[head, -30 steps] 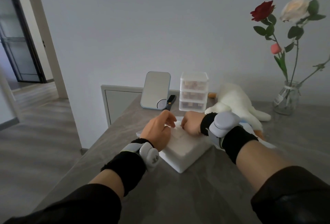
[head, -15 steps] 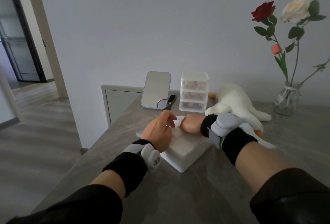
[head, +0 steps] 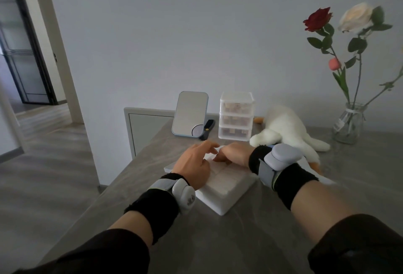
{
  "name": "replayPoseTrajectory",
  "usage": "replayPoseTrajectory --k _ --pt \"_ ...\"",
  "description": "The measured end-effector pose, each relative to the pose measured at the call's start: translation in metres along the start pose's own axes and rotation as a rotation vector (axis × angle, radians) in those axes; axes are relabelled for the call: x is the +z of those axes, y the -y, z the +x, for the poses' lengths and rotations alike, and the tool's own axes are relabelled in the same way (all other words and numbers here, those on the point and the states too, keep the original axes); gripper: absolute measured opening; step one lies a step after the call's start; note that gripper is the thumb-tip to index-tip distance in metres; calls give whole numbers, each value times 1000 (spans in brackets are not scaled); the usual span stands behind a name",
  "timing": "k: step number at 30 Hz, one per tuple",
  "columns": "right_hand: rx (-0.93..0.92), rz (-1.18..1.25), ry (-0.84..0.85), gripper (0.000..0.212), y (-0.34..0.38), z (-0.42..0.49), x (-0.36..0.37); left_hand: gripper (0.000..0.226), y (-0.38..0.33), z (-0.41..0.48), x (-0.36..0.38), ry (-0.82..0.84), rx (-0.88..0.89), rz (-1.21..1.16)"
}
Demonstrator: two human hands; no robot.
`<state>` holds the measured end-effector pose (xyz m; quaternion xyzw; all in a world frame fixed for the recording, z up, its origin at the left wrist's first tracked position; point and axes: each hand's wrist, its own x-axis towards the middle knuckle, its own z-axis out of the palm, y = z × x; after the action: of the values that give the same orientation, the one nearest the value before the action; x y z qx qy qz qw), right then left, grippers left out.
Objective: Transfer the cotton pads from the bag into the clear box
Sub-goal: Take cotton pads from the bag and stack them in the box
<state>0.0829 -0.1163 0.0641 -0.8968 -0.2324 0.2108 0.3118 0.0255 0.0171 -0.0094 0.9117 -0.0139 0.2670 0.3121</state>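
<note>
The gray surface (head: 218, 241) is the biggest thing in front of me. In the middle of it lies the white bag (head: 226, 188), fat and full. The cotton pads (head: 218, 178) look like they are all inside it. At 12 o'clock from the bag, near the wall, stands the clear box (head: 236, 116), well apart from the bag. My right hand (head: 233, 155) sits at the bag's 12 o'clock end with its fingers curled on it, gripping. My left hand (head: 193, 166) is at 10 o'clock, fingers loosely bent at the bag's edge; I cannot tell if it grips. I think I am only opening the bag. No pad is moved yet.
</note>
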Motion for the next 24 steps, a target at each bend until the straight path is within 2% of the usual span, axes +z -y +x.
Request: replayPoseTrajectory --k 4,7,11,16,18,21,24 --pt "-17 166 12 27 -8 0 -5 56 -2 1 -1 52 -33 43" --pt "-104 245 -81 26 -19 -3 -15 52 -6 4 -2 98 -61 81" --pt "-231 367 -182 35 -31 -20 -26 48 -5 10 -5 158 -88 82" --pt "-255 441 -360 42 -59 -47 -45 57 -23 16 -4 348 -33 350" --pt "-258 444 -386 45 -72 -59 -53 57 -26 19 -3 312 -22 378" --pt "-268 385 -409 53 -95 -80 -63 51 -42 22 2 170 39 373" --pt "-249 313 -443 53 -112 -96 -71 46 -72 27 16 156 101 396"
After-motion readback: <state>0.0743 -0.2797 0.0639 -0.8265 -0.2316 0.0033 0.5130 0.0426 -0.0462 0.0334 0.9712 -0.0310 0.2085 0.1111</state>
